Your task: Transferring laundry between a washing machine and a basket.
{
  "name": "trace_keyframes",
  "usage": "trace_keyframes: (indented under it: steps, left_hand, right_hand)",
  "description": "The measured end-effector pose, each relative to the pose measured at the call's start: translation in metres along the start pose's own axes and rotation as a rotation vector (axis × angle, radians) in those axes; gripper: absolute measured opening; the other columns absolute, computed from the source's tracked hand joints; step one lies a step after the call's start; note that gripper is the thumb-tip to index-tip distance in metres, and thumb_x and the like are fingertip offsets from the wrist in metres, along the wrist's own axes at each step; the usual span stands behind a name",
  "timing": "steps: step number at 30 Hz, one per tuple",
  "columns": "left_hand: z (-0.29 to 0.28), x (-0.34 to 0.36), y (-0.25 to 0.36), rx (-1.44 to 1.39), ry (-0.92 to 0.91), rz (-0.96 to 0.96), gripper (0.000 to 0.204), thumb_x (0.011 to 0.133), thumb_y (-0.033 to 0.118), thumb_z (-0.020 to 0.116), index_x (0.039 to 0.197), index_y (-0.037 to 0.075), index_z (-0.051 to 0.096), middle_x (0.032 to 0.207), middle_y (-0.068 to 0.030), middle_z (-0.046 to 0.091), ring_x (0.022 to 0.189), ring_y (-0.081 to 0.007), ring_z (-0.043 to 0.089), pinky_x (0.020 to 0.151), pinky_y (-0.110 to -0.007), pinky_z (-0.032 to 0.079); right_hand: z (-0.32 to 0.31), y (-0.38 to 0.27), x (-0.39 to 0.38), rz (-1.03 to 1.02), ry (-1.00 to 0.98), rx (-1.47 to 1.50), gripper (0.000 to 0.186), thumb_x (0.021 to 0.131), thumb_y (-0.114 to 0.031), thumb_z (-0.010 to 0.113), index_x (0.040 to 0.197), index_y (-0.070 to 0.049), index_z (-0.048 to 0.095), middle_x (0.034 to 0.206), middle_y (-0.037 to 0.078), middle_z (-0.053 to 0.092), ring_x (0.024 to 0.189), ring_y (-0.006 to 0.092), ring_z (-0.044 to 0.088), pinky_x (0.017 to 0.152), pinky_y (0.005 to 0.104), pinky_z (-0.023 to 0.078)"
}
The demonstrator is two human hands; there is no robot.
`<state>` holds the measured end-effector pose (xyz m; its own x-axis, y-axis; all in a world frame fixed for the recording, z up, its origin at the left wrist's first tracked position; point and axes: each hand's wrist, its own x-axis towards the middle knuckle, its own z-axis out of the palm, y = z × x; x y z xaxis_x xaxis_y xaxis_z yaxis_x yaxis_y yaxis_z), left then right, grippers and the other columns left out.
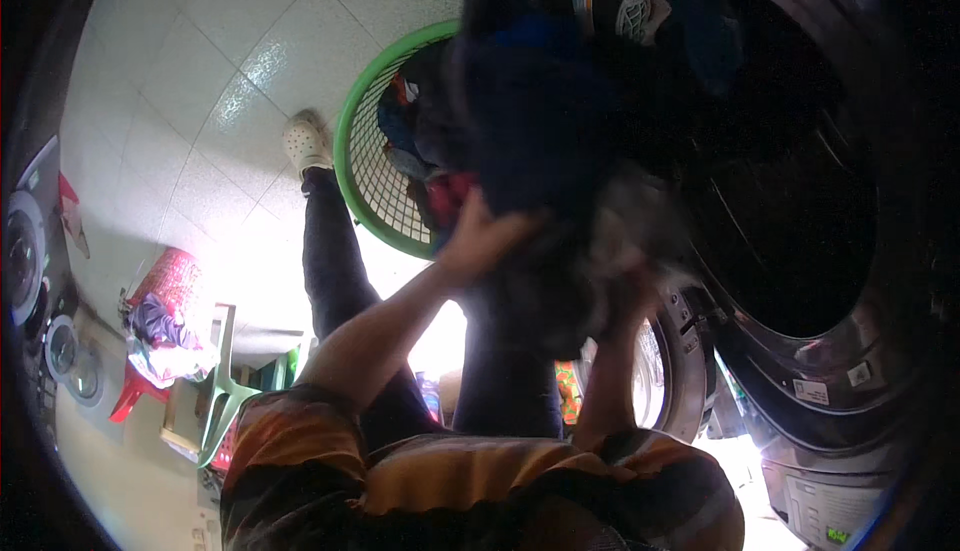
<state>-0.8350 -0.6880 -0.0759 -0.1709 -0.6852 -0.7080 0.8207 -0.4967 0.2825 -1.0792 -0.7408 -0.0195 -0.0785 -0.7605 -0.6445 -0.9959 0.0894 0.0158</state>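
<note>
A bulky bundle of dark clothes (540, 121), mostly navy and black, hangs between the green laundry basket (346, 141) and the open drum (790, 211) of a front-loading machine. My left hand (488, 238) is closed on the bundle's near left side, its thumb and fingers pressed into the cloth. On the other side my right hand (628, 269), smeared by motion, grips the lower right part, where a greyish cloth (635, 216) hangs. Its fingers are partly hidden. Inside the basket lie more clothes, among them a red piece (450, 194). The bundle covers the basket's right side.
A blue cloth (712, 41) and a whitish piece (640, 13) show at the drum's upper part. The round machine door (685, 361) stands open near my right forearm. To the left are a green plastic chair (228, 391), a red basket (170, 276) with clothes nearby, and other machines (25, 256).
</note>
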Motion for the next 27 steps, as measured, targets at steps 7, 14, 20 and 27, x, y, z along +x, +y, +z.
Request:
trace_keyframes:
  steps: [7, 14, 20, 27]
  left_hand:
    - [0.213, 0.118, 0.019, 0.207, -0.285, 0.691, 0.087, 0.067, 0.017, 0.082, 0.134, 0.002, 0.030, 0.132, -0.0171, 0.045, 0.124, -0.0268, 0.043, 0.106, -0.041, 0.034]
    - [0.229, 0.246, 0.077, 0.918, -0.281, 0.670, 0.050, 0.073, 0.013, 0.074, 0.116, 0.003, 0.051, 0.121, -0.0174, 0.053, 0.113, -0.0313, 0.052, 0.095, -0.042, 0.043]
    - [0.151, 0.158, 0.025, 0.532, -0.055, 1.194, 0.032, 0.073, 0.012, 0.069, 0.102, 0.002, 0.061, 0.101, -0.0145, 0.058, 0.104, -0.0326, 0.054, 0.088, -0.042, 0.047]
    - [0.056, 0.167, -0.022, 0.346, 0.473, 0.535, 0.110, 0.064, 0.041, 0.083, 0.143, 0.008, 0.014, 0.134, -0.0296, 0.017, 0.123, -0.0425, 0.038, 0.099, -0.047, 0.040]
  right_hand:
    - [-0.110, 0.086, 0.047, -0.109, 0.405, -0.233, 0.044, 0.075, -0.025, 0.070, 0.112, -0.004, 0.059, 0.112, 0.017, 0.060, 0.103, 0.0305, 0.058, 0.091, 0.0421, 0.045]
    - [-0.145, 0.065, 0.260, -0.225, 0.818, -0.488, 0.052, 0.077, -0.028, 0.069, 0.119, -0.003, 0.052, 0.119, 0.018, 0.056, 0.107, 0.0329, 0.056, 0.093, 0.0444, 0.044]
    - [-0.147, 0.057, 0.207, -0.269, 1.196, -0.717, 0.058, 0.079, -0.031, 0.068, 0.126, -0.003, 0.047, 0.125, 0.019, 0.052, 0.111, 0.0349, 0.054, 0.094, 0.0464, 0.044]
    - [-0.011, -0.046, 0.105, -0.705, 0.842, 0.277, 0.090, 0.082, -0.044, 0.064, 0.145, -0.008, 0.011, 0.148, 0.025, 0.015, 0.139, 0.0383, 0.011, 0.110, 0.0567, 0.015]
